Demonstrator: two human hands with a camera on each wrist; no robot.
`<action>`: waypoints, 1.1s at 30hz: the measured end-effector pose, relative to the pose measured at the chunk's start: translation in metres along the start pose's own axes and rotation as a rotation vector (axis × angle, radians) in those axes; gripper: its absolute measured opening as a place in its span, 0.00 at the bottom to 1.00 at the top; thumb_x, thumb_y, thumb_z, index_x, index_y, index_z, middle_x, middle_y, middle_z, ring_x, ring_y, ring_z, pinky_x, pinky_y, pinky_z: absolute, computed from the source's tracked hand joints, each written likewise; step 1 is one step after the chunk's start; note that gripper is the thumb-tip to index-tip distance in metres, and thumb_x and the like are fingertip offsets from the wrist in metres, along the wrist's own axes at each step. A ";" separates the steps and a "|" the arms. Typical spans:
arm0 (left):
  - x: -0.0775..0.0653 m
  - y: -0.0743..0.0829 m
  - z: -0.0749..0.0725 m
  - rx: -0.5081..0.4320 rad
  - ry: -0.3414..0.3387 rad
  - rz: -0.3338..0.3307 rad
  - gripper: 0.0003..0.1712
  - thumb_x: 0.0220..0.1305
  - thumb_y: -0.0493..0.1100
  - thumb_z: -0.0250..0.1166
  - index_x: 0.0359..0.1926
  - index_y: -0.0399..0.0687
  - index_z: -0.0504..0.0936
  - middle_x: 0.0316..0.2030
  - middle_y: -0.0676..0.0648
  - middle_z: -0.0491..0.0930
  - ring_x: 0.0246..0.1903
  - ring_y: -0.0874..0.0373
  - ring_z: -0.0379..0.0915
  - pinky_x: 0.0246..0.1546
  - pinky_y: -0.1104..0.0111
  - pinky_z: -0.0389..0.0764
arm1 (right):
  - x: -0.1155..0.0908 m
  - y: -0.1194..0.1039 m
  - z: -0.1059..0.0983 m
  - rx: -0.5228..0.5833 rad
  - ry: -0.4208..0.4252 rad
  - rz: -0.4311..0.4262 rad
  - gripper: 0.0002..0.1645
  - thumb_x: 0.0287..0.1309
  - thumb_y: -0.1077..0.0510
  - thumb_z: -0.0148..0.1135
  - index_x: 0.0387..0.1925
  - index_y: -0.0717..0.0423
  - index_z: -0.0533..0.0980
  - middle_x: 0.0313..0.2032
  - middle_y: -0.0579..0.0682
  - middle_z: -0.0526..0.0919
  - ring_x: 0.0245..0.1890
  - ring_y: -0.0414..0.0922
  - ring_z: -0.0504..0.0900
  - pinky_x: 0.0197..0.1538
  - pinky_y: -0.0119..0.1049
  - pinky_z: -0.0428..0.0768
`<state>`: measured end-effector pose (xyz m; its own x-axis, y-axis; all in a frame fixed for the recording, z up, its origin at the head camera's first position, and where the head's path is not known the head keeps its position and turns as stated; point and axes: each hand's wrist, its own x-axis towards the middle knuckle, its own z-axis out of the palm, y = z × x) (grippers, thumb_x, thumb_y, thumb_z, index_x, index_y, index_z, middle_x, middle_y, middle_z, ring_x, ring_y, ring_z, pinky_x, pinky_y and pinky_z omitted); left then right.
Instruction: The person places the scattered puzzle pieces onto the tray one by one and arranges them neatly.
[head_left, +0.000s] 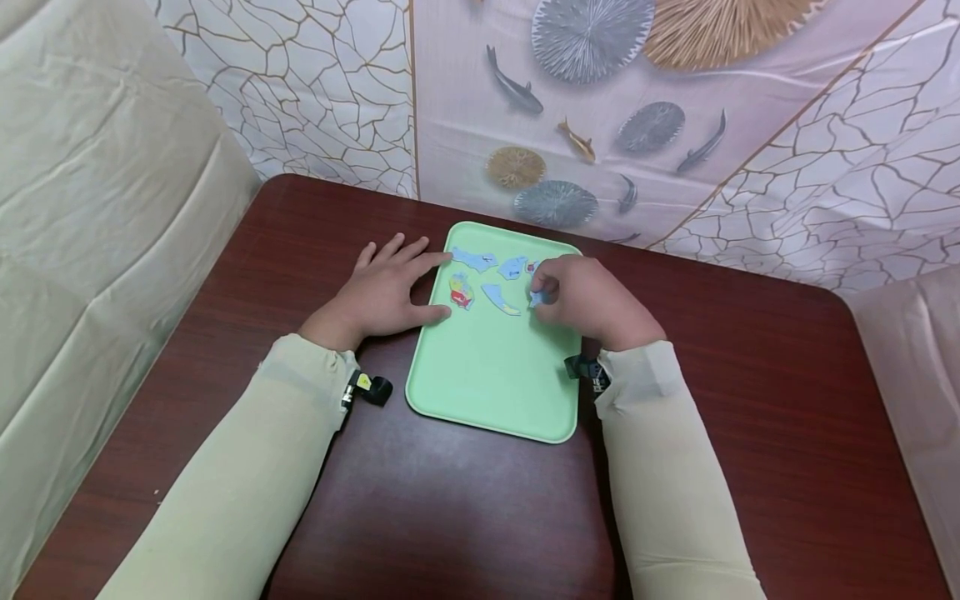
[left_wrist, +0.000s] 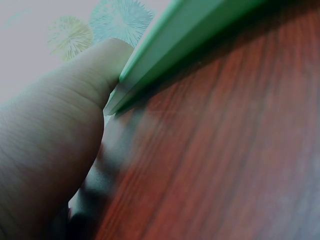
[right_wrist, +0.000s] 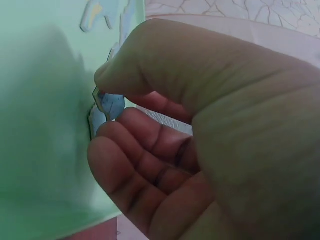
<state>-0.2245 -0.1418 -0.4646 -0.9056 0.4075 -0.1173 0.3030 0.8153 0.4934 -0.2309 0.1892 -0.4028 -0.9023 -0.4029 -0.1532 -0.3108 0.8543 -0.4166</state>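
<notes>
A light green tray (head_left: 491,379) lies on the table, with several flat puzzle pieces on its far half. Between thumb and fingers, my right hand (head_left: 592,300) pinches a small blue puzzle piece (right_wrist: 112,104) near the tray's right side. My left hand (head_left: 378,292) has its fingers spread, with the thumb and index finger touching the tray's left rim. Between the hands lie a curved blue piece (head_left: 495,297), a yellow and red piece (head_left: 461,293), and blue pieces (head_left: 480,261) along the far side. In the left wrist view, the thumb (left_wrist: 95,70) meets the tray's edge.
A dark red-brown wooden table (head_left: 750,433) surrounds the tray. Behind it hangs a patterned cloth (head_left: 465,125), and pale fabric (head_left: 97,208) covers the left side. Small black wrist cameras (head_left: 372,388) sit at both cuffs.
</notes>
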 end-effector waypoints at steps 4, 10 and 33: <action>0.000 0.000 0.001 0.000 0.006 0.001 0.52 0.71 0.74 0.69 0.89 0.76 0.61 0.92 0.47 0.49 0.93 0.38 0.33 0.88 0.32 0.35 | 0.003 -0.003 0.004 -0.006 -0.011 -0.034 0.12 0.58 0.64 0.75 0.44 0.53 0.89 0.44 0.52 0.92 0.48 0.51 0.87 0.57 0.48 0.84; 0.001 0.000 0.002 -0.002 0.009 0.002 0.51 0.71 0.74 0.70 0.89 0.76 0.62 0.92 0.47 0.50 0.93 0.39 0.33 0.88 0.32 0.35 | 0.004 -0.007 0.008 -0.010 -0.045 -0.047 0.12 0.58 0.64 0.74 0.45 0.54 0.88 0.43 0.52 0.91 0.48 0.51 0.86 0.58 0.49 0.84; -0.001 0.002 -0.002 -0.005 0.006 0.002 0.52 0.71 0.74 0.70 0.89 0.75 0.61 0.92 0.46 0.50 0.93 0.38 0.32 0.88 0.32 0.35 | 0.006 -0.010 0.012 -0.065 -0.106 -0.040 0.16 0.60 0.64 0.73 0.50 0.56 0.89 0.51 0.53 0.91 0.52 0.51 0.83 0.58 0.48 0.83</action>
<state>-0.2233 -0.1414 -0.4622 -0.9065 0.4072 -0.1114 0.3039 0.8125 0.4975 -0.2296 0.1746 -0.4104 -0.8535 -0.4662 -0.2329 -0.3672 0.8551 -0.3660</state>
